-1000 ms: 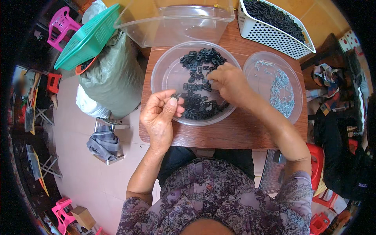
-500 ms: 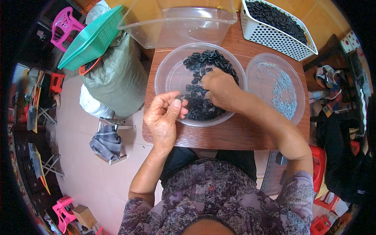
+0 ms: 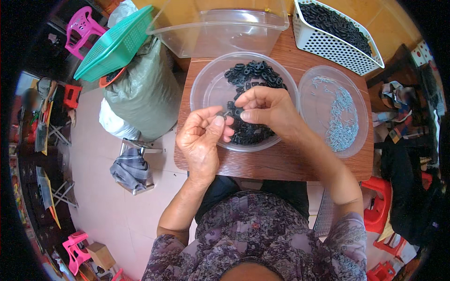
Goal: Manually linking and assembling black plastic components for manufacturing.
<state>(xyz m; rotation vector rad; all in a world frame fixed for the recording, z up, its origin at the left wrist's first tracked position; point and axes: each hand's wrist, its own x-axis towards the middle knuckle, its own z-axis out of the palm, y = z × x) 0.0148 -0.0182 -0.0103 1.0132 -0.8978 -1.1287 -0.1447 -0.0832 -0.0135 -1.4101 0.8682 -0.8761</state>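
My left hand [image 3: 201, 138] is over the near left side of a round clear bowl [image 3: 202, 91], thumb and forefinger pinched on a small screw [image 3: 227, 114] with a shiny shank. Facing it, my right hand [image 3: 274, 112] has its thumb and fingers closed around a small black plastic piece [image 3: 237, 112], close to the screw's end. Whether the two touch cannot be made out. Many small black pieces [image 3: 255, 72] with holes lie in the bowl below. To the right, a shallow clear round tray [image 3: 309, 89] holds loose silvery screws [image 3: 342, 122].
A white perforated basket [image 3: 323, 49] full of black pieces stands at the back right, and a clear bin [image 3: 215, 40] at the back. Left of the wooden table [image 3: 243, 166] are a stuffed sack [image 3: 140, 98] topped by a green basket [image 3: 117, 47], and a stool [image 3: 133, 171] with cloth.
My right hand has risen from the black pieces in the bowl and moved toward my left hand, bringing a black piece. My left hand has stayed pinched above the bowl.
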